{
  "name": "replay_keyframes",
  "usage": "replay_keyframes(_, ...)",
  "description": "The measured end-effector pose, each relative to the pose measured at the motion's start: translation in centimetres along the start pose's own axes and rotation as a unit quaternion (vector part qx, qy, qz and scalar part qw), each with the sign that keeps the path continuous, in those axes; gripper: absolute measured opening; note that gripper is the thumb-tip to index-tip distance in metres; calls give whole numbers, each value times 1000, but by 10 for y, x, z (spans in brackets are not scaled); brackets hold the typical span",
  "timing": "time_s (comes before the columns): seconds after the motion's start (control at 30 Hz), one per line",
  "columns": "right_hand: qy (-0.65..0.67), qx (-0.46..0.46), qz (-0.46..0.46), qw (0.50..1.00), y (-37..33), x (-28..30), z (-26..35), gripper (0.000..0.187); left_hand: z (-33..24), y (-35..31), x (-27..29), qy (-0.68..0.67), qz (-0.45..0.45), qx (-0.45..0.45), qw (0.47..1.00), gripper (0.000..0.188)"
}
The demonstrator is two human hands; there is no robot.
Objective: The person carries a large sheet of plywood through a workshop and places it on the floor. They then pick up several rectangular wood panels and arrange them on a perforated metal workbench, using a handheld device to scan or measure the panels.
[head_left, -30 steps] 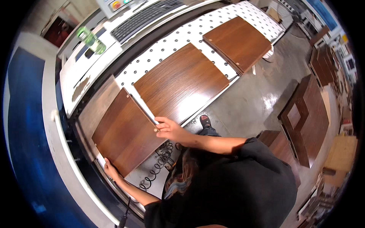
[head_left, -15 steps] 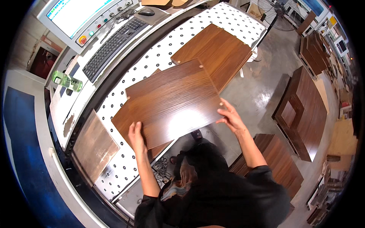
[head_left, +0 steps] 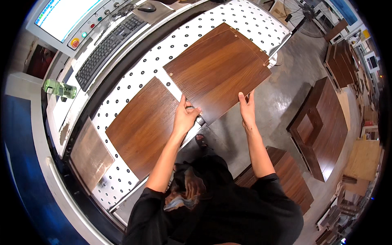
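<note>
Both my hands are on a dark brown wood-grain panel (head_left: 218, 71), which lies over other similar panels on the white dotted worktable. My left hand (head_left: 186, 117) grips its near left edge, fingers curled at the corner. My right hand (head_left: 247, 107) pinches the near right edge, thumb on top and fingers partly hidden beneath. The panel's near corner juts past the table's edge. Small round fittings show near its corners. Left of it, another wood-grain panel (head_left: 143, 128) lies flat on the table, beside my left forearm.
A grey metal plate (head_left: 92, 155) lies at the table's left end. Behind the table are a keyboard (head_left: 110, 49), a mouse (head_left: 147, 7), a green bottle (head_left: 60, 88) and a control screen (head_left: 69, 18). Panel stacks (head_left: 322, 130) stand right on the floor, near a fan (head_left: 308, 16).
The held panel has moved away and to the right, onto the far panels. My hands went with it, closer together. The panel at left is now uncovered.
</note>
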State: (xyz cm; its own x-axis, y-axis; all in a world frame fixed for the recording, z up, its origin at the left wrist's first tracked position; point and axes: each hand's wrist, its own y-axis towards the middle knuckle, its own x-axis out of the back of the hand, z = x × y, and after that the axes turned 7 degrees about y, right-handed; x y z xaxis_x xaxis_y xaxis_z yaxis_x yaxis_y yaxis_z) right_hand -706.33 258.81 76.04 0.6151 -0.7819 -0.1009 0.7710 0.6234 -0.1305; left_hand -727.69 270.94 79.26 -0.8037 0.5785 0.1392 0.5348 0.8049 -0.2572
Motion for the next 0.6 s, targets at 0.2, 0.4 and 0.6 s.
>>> replay_keyframes(0.2,-195,94,-109,970,50,5,-28,80,-5,22,-20,209,2,-27,978,90)
replay_keyframes(0.4,-199,163,-106,960,78,8,-21,74,9,31,-38,251,-45,-90,963,89)
replay_keyframes(0.6,-214,176,-48,960,87,9,-18,69,18,39,-41,265,-40,-25,963,84)
